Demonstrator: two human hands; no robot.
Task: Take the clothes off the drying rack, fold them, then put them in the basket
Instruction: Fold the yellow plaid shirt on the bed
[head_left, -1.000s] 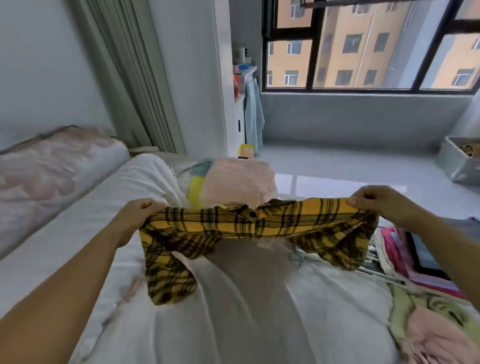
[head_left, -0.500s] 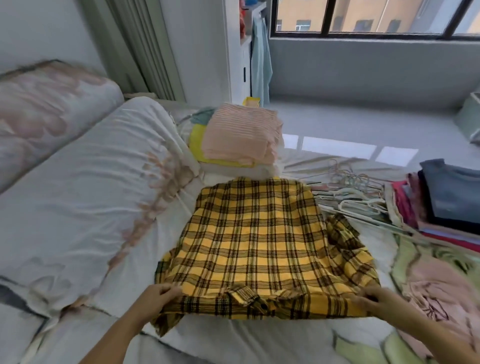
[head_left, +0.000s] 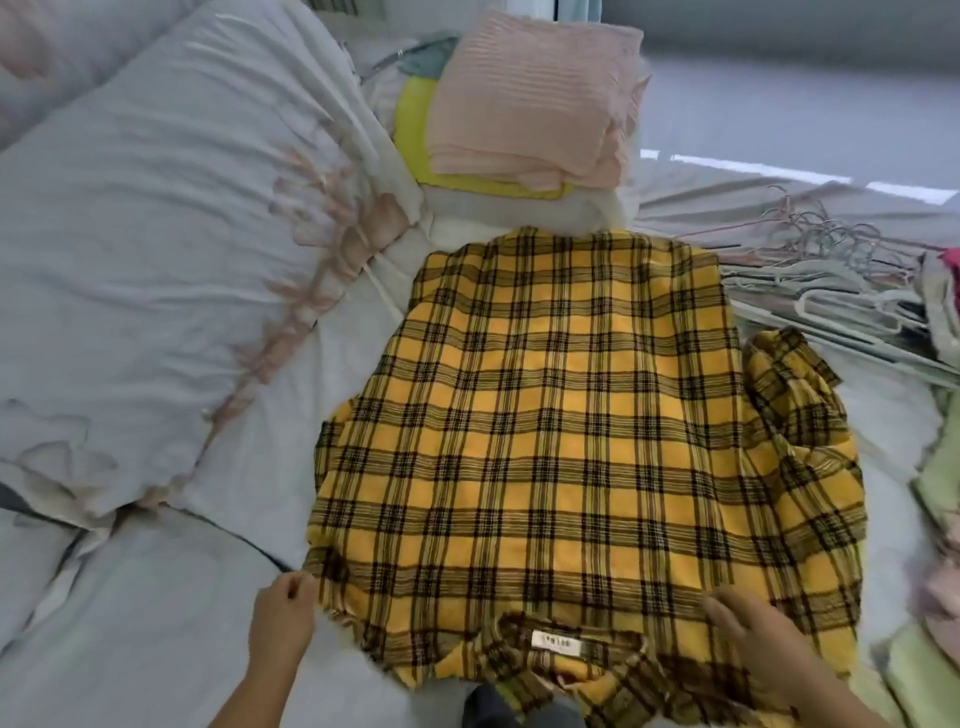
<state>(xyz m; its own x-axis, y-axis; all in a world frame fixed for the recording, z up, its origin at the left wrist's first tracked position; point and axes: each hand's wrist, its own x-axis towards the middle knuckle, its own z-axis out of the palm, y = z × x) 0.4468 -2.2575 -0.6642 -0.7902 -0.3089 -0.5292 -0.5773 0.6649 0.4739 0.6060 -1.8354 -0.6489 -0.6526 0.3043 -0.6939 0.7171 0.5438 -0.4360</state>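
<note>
- One yellow plaid shirt (head_left: 545, 441) was seen spread back-up on the bed (head_left: 156, 260), with its collar end nearest the person
- Two hands were counted: the left hand (head_left: 283, 616) was curled at the shirt's near left corner, with the edge pinched; the right hand (head_left: 748, 639) was laid flat on the cloth, fingers straight, though blurred
- One folded pink garment (head_left: 535, 98) was stacked beyond the shirt
- The hangers (head_left: 831, 280) at the right were too tangled to be counted
- The collar label (head_left: 558, 643) could not be read
</note>
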